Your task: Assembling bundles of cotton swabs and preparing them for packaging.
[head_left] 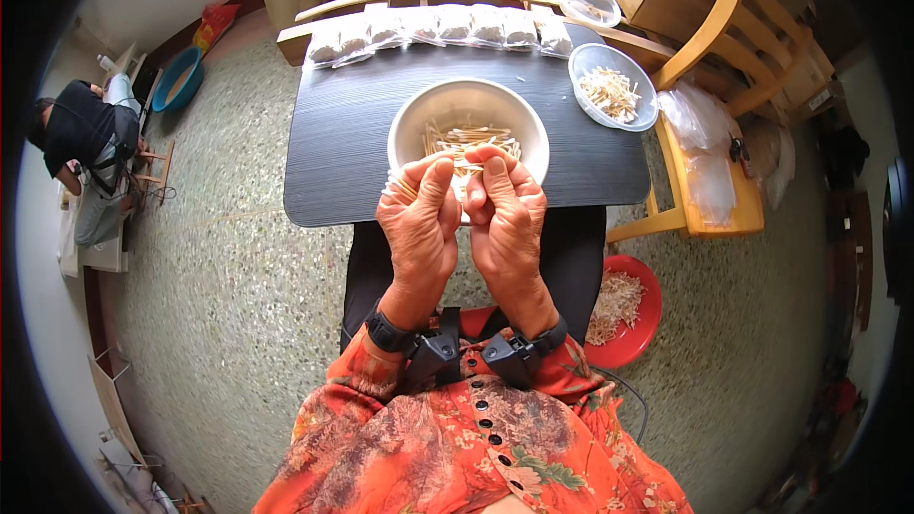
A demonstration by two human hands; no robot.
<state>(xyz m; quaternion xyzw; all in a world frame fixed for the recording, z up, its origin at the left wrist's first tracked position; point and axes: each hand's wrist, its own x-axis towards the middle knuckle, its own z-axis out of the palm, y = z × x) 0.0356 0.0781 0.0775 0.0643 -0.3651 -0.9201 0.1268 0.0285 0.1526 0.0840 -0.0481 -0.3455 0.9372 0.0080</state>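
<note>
Both of my hands are raised side by side over the near edge of a white bowl (404, 122). A loose heap of cotton swabs (468, 137) lies inside it. My left hand (422, 228) is closed around several cotton swabs, whose white tips stick out past its outer side. With thumb and fingers pinched, my right hand (511, 228) grips the end of a cotton swab between the two hands. The fingertips nearly meet there, and parts of the held swabs are hidden behind the fingers.
The bowl stands on a dark table (328, 152); filled clear bags (433, 27) line its far edge. A clear bowl (574, 103) of swabs sits right. A wooden chair (724, 219) holds plastic bags (709, 190). A red basin (653, 314) is on the floor; a person (88, 133) sits far left.
</note>
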